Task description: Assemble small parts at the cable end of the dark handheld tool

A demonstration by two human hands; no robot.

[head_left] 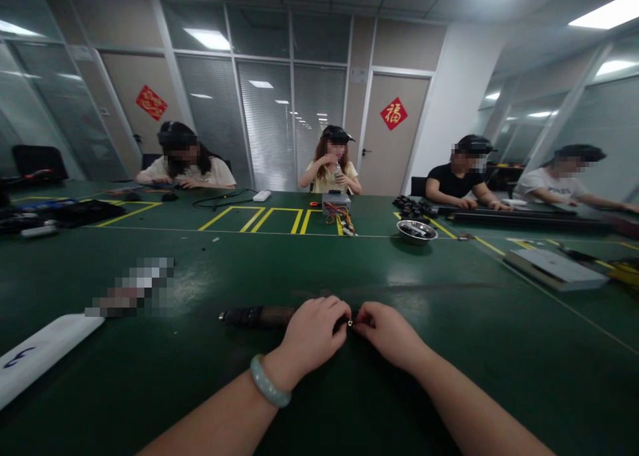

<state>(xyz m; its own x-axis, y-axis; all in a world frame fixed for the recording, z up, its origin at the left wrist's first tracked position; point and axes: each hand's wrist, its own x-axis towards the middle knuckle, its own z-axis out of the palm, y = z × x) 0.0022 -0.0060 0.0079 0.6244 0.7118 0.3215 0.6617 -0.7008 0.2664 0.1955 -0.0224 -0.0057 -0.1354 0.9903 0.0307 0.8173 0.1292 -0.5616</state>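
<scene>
Tabletop [239, 269], golden piece [350, 323] between left hand [315, 331] and right hand [392, 337]

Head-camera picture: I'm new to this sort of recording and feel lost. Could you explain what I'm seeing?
There is no machine here. One camera, worn on a person's head, looks forward and down at their bare left hand and right hand. The fingertips meet at a small gold-coloured piece; which hand grips it is unclear. Just beyond the left hand, partly hidden by it, lies what looks like an electric screwdriver. Farther across the green table stand a metal bowl of dark pieces and a metal box with coloured wires.
</scene>
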